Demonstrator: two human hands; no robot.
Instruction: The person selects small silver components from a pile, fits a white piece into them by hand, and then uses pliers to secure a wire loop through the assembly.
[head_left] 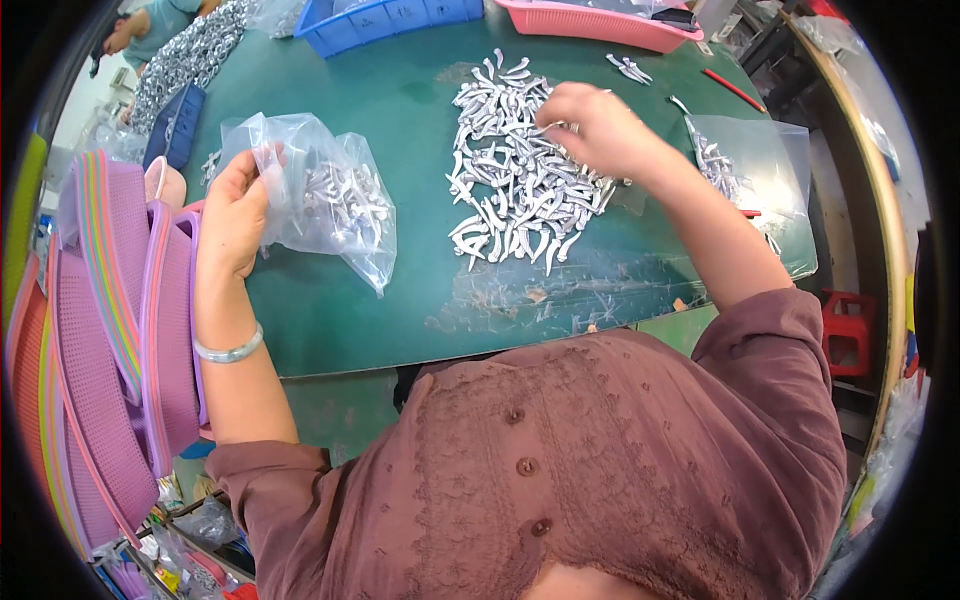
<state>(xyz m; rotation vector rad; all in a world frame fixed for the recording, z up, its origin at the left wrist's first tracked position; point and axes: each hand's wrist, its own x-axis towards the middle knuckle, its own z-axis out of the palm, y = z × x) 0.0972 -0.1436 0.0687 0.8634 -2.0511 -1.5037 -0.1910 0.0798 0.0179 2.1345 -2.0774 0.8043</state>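
Left hand: my left hand (235, 215) is closed on the upper edge of a clear plastic bag (335, 200), thumb and fingers pinching the gathered film; a silver bangle (230, 350) sits on the wrist.
Clear plastic bag: it hangs from my grip over the left part of the worktop (400, 310), partly filled with small silvery metal clips that lie bunched in its middle.
Right hand: my right hand (595, 130) is curled over the top right of the clip pile (525, 175), fingertips drawn together among the pieces; I cannot tell whether a clip is caught between them.
Clip pile: a loose heap of silvery metal clips spread on the green worktop at centre, just right of the bag and apart from it.
Second bag: another clear bag (750, 165) lies flat on the worktop to the right of my forearm, with a few clips inside.
Stray clips: a few single clips (628, 68) lie beyond the pile, near the far edge.
Far edge: a blue bin (385, 22) and a pink tray (600, 22) stand side by side.
Red pen: it (733, 90) lies slanted at far right.
Left margin: stacked purple and pink mesh baskets (110, 330) stand beside my left arm.
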